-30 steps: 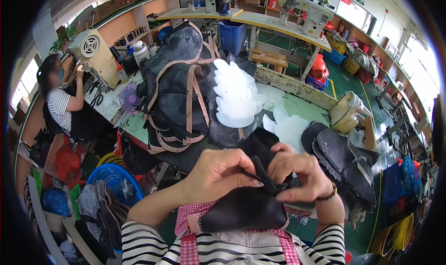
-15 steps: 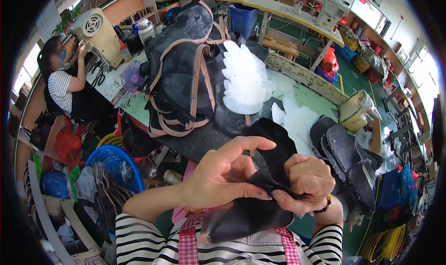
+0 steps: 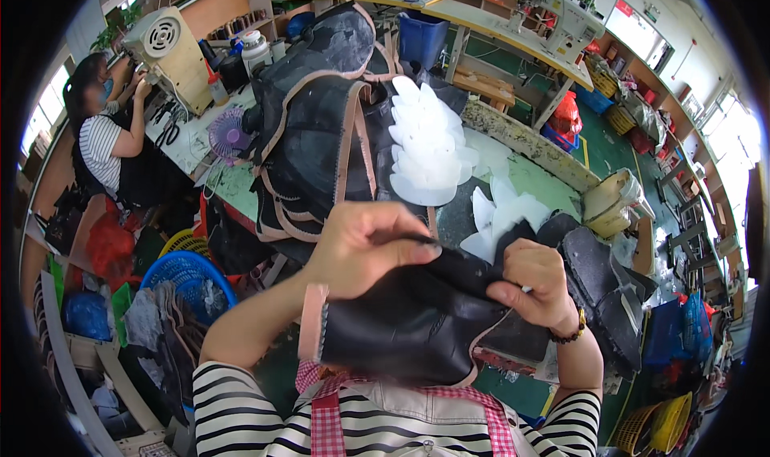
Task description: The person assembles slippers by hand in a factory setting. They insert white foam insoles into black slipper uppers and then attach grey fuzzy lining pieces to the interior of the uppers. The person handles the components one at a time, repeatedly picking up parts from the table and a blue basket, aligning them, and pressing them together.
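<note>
Raised since earlier, smooth black leathery panel [image 3: 393, 321] with tan trim [image 3: 310, 325], was finger-pinched by left hand [image 3: 361, 248], gripped by closed-fingered right hand [image 3: 535, 281]

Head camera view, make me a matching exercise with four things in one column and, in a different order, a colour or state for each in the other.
Column one:
1. Tan-trimmed black piece nearest the camera
2. Small fan
3. Stack of scalloped sheets
4. Tall bin near the top of the view

Column two:
A. White
B. Blue
C. Held in the left hand and the right hand
D. Purple

Right pairs: 1-C, 2-D, 3-A, 4-B.
</note>
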The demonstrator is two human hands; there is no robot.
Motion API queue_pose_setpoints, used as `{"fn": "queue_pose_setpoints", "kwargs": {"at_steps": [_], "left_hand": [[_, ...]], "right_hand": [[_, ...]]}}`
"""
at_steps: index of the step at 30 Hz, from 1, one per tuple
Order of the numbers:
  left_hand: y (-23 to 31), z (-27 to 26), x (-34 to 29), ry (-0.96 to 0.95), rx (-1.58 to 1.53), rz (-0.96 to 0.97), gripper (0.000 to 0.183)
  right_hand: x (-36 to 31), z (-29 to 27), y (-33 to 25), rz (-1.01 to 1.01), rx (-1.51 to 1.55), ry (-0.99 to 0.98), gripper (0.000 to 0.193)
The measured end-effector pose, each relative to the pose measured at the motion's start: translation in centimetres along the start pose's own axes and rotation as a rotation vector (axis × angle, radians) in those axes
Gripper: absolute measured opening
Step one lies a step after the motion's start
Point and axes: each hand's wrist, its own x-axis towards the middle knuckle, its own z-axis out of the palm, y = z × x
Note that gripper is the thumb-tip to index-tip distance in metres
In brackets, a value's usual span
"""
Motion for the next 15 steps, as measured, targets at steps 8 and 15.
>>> {"fn": "queue_pose_setpoints", "kwargs": {"at_steps": [8, 15], "left_hand": [[-1.0, -2.4, 6.0, -0.219, -0.008, -0.304, 0.046], [-2.2, -5.6, 1.0, -0.283, -0.043, -0.527, 0.057]], "right_hand": [[1.6, -0.1, 0.4, 0.421, 0.243, -0.201, 0.039], [2.2, -0.7, -1.1, 0.121, -0.318, -0.305, 0.029]]}}
